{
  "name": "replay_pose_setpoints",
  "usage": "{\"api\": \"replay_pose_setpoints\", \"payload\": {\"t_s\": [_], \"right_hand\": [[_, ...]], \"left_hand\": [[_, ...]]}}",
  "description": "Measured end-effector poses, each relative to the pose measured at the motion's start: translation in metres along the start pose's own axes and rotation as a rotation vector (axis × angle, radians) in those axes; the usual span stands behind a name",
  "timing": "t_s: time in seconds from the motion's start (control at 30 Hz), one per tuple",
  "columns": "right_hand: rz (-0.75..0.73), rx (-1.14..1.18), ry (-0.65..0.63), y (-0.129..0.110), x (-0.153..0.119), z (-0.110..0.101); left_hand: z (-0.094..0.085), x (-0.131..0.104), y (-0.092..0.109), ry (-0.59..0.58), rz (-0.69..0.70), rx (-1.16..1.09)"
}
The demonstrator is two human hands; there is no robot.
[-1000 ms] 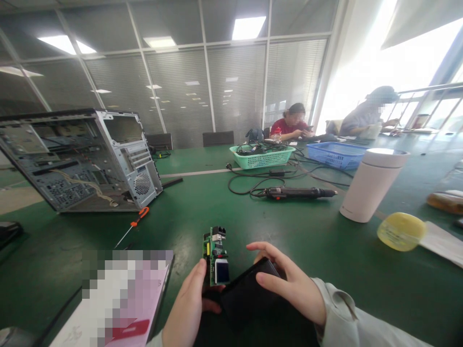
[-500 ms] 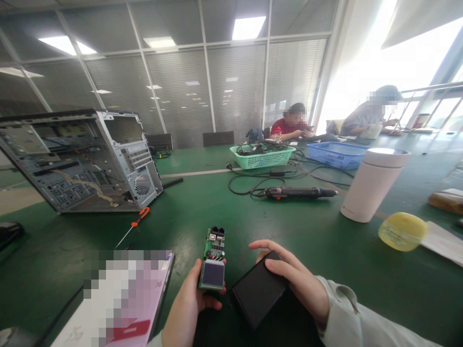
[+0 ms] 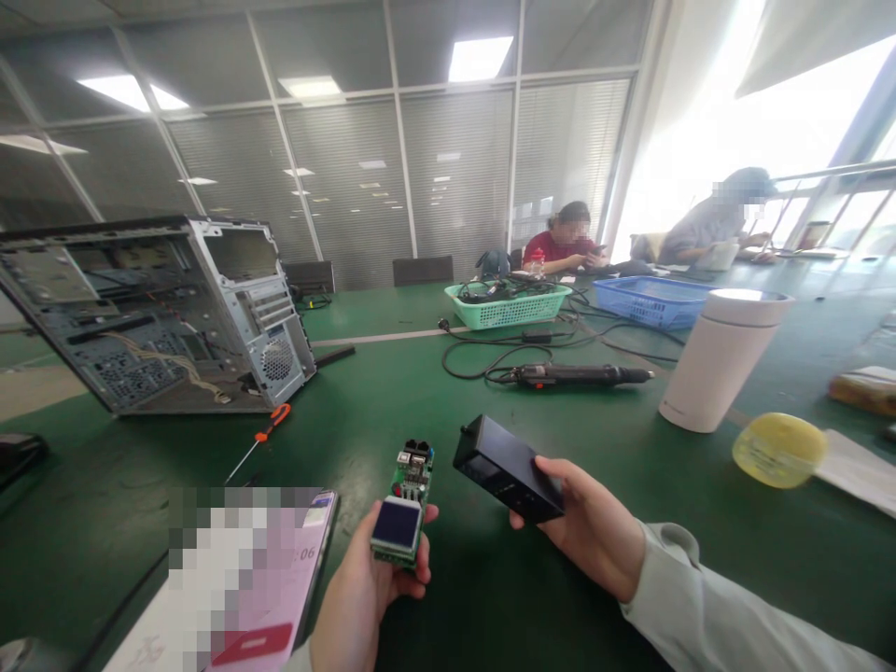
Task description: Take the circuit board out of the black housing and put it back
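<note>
My left hand (image 3: 374,579) is closed around a green circuit board (image 3: 407,504). A small dark display sits at its near end, with connector sockets at its far end. In my right hand (image 3: 588,527) is a black rectangular case (image 3: 511,469), gripped by its near right end and tilted. A small knob or plug sticks out of the case's far left corner, and a dark window shows on its side. Board and case are apart, both held above the green table (image 3: 476,607).
An open computer case (image 3: 161,327) stands at left, with an orange-handled screwdriver (image 3: 262,437) before it. A tablet-like pink item (image 3: 301,569) lies front left. Ahead are an electric screwdriver (image 3: 581,375), green basket (image 3: 511,311) and blue basket (image 3: 651,299); right, a tumbler (image 3: 724,359). Two people sit beyond.
My right hand has turned the black case over and raised it, so its side with the window now shows. The circuit board has tilted slightly and shifted left in my left hand.
</note>
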State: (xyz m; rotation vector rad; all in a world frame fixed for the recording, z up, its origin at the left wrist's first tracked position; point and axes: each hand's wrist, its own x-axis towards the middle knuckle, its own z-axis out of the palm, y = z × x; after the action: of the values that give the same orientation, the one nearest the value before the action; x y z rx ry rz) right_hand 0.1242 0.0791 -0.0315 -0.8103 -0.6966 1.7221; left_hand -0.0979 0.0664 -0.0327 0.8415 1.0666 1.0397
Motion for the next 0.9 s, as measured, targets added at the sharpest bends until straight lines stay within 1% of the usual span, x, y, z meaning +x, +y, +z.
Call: {"api": "replay_pose_setpoints", "payload": {"t_s": [0.13, 0.23, 0.37, 0.43, 0.5, 0.57, 0.63, 0.7, 0.73, 0.77, 0.83, 0.9], "right_hand": [[0.138, 0.18, -0.032, -0.001, -0.005, 0.001], [0.229, 0.287, -0.078, 0.0, -0.008, 0.005], [0.343, 0.304, -0.211, 0.003, -0.012, 0.008], [0.366, 0.288, -0.282, 0.005, -0.013, 0.01], [0.384, 0.279, -0.323, 0.007, -0.015, 0.011], [0.399, 0.272, -0.329, 0.009, -0.017, 0.012], [0.395, 0.254, -0.259, 0.011, -0.018, 0.014], [0.333, 0.188, -0.118, 0.013, -0.018, 0.017], [0.268, 0.109, -0.057, 0.013, -0.017, 0.018], [0.177, -0.009, -0.024, 0.012, -0.016, 0.019], [-0.062, -0.369, -0.021, 0.007, -0.014, 0.018], [-0.297, -0.787, -0.01, -0.002, -0.016, 0.011]], "left_hand": [[0.0, -0.001, 0.002, 0.007, 0.039, -0.017], [0.001, -0.003, 0.004, 0.015, 0.041, -0.025], [0.004, -0.008, 0.005, 0.027, 0.049, -0.005], [0.006, -0.009, 0.006, 0.028, 0.058, 0.016], [0.007, -0.009, 0.007, 0.023, 0.06, 0.031], [0.007, -0.008, 0.007, 0.021, 0.062, 0.031], [0.007, -0.006, 0.007, 0.024, 0.056, 0.019], [0.007, -0.004, 0.006, 0.031, 0.04, 0.001], [0.007, -0.003, 0.006, 0.034, 0.03, -0.007], [0.007, -0.002, 0.006, 0.037, 0.024, -0.015], [0.008, -0.002, 0.005, 0.04, 0.015, -0.023], [0.007, -0.002, 0.005, 0.035, 0.013, -0.023]]}}
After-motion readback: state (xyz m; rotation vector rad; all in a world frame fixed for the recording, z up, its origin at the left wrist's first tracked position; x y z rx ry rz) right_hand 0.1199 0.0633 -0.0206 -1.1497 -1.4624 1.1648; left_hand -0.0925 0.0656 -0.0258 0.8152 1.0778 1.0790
